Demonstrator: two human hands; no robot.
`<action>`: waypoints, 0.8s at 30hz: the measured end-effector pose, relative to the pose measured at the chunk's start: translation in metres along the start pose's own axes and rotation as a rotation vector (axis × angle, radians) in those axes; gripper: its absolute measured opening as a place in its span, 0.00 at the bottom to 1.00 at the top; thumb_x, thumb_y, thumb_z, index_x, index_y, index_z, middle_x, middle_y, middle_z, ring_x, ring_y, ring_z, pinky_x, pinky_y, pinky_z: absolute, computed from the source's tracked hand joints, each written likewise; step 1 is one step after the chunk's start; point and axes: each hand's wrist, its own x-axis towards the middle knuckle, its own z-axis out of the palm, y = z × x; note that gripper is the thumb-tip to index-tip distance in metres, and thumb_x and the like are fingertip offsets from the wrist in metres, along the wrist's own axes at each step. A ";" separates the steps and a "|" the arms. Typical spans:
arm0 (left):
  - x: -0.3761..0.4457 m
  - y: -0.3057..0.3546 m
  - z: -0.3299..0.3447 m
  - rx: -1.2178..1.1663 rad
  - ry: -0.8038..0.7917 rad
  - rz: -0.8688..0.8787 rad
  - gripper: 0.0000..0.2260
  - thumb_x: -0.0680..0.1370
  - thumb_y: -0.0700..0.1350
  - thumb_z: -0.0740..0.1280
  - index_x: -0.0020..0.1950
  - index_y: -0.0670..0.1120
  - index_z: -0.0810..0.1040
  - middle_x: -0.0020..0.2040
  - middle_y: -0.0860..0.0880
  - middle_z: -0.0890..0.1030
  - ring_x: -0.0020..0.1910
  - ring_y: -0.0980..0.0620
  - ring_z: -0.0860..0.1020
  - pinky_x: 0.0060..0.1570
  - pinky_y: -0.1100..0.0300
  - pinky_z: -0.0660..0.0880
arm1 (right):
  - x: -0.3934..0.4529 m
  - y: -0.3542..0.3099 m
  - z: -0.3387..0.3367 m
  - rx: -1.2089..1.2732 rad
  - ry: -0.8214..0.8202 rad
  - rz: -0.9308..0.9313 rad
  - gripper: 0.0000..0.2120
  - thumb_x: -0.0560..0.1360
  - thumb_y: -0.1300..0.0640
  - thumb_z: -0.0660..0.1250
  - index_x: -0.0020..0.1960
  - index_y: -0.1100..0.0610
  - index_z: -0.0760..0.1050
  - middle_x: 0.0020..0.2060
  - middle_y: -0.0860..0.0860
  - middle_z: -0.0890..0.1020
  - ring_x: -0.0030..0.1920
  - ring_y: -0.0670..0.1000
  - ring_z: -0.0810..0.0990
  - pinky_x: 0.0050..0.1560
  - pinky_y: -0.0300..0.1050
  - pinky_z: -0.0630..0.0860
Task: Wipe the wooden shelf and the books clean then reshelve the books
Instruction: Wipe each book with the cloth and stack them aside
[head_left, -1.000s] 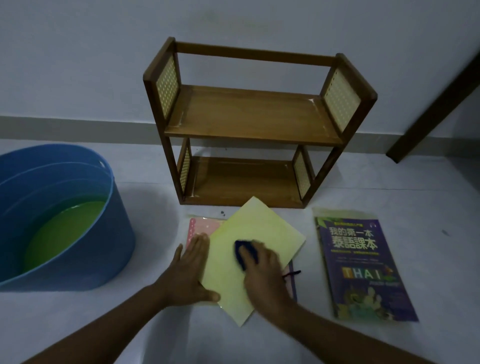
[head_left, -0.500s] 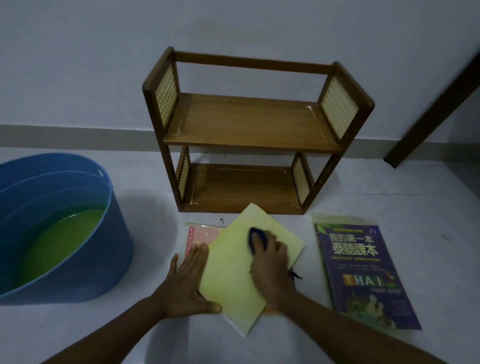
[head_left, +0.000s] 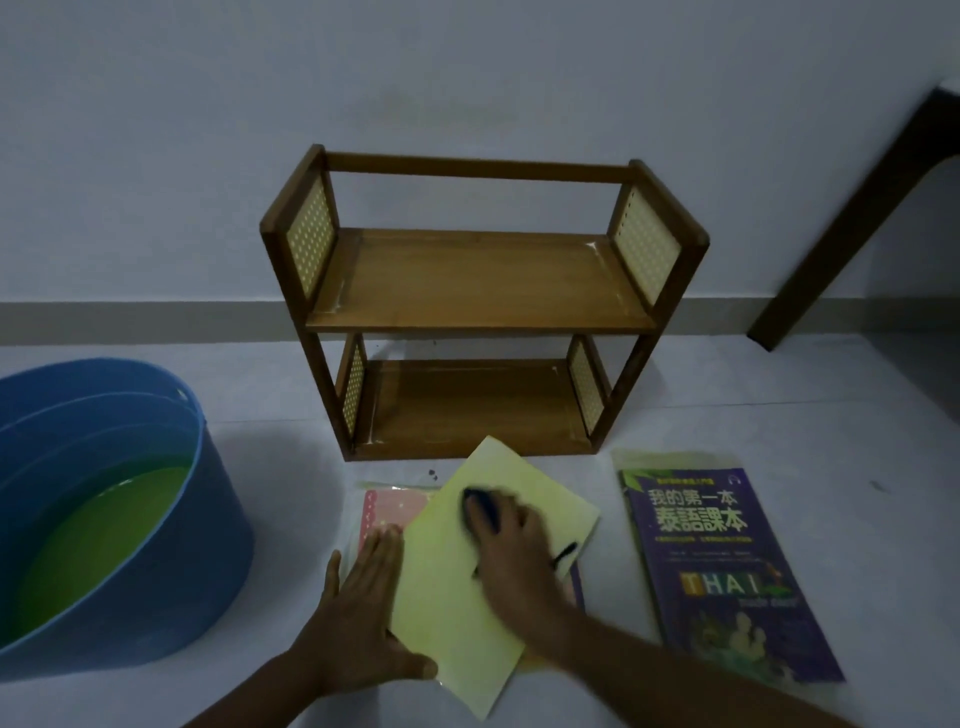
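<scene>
Right hand (head_left: 511, 545) presses blue cloth (head_left: 480, 506) on yellow book (head_left: 467, 587).

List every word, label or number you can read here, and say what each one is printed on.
"我的第一本" on the purple book cover, top line.
"泰語課本" on the same cover, large line beneath.
"THAI" on the same cover, lower half.
Small lines at the cover's top edge, under the title and under "THAI": too blurred to read.
Yellow book, pink book, blue tub: no legible text.

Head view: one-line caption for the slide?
Right hand wipes a yellow book with a dark cloth, left hand steadying it, before the empty shelf.
</scene>
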 end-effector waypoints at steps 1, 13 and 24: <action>0.000 0.000 0.001 0.002 0.011 0.005 0.64 0.58 0.82 0.59 0.74 0.46 0.27 0.73 0.52 0.27 0.73 0.51 0.28 0.71 0.45 0.33 | -0.019 -0.016 0.013 0.037 -0.019 -0.157 0.38 0.61 0.48 0.72 0.69 0.48 0.65 0.61 0.57 0.77 0.49 0.60 0.80 0.48 0.52 0.80; 0.002 0.001 0.002 0.030 -0.043 -0.022 0.65 0.58 0.82 0.58 0.71 0.42 0.25 0.73 0.50 0.26 0.74 0.49 0.29 0.70 0.44 0.32 | -0.048 0.117 -0.023 0.074 0.141 0.491 0.29 0.67 0.66 0.72 0.68 0.59 0.72 0.60 0.66 0.75 0.53 0.71 0.74 0.51 0.62 0.75; 0.003 -0.006 0.002 0.005 -0.081 0.022 0.63 0.60 0.81 0.58 0.70 0.44 0.22 0.73 0.51 0.25 0.74 0.50 0.29 0.71 0.42 0.31 | -0.080 0.055 0.003 -0.180 -0.126 -0.366 0.47 0.54 0.35 0.67 0.72 0.45 0.66 0.71 0.54 0.71 0.69 0.58 0.64 0.64 0.64 0.61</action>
